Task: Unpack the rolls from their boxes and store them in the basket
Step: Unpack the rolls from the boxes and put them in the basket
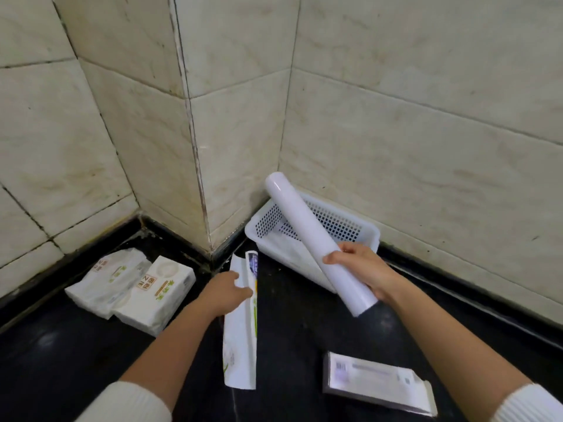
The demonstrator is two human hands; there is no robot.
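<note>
- Two white ribbed sleeves (128, 402) are showing at the bottom corners of the view, with bare forearms reaching forward over a black counter (298, 336).
- Nearest on the right, a flat box (379, 382) is lying on the counter, printed side up with codes and blurred text; it is well apart from both hands.
- Left of it, a long white box (240, 339) with green print is lying lengthwise on the counter, its far end flap standing open beside the basket.
- Over that box's far part, the left hand (227, 292) is resting with fingers loosely curled against its edge; whether it is gripping the box or only touching it, I cannot tell.
- To the right, the right hand (361, 269) is wrapping its fingers firmly around the lower part of a plain white roll (313, 239), holding it tilted in the air, its upper end pointing to the wall corner.
- Behind and under the roll, a white perforated basket (347, 223) is sitting on the counter against the tiled wall (426, 117); the roll is crossing above it, not yet lying inside. Something white is lying in the basket, but it is too hidden to name.
- Far left, two tissue packs (131, 287) are lying side by side near the wall.
</note>
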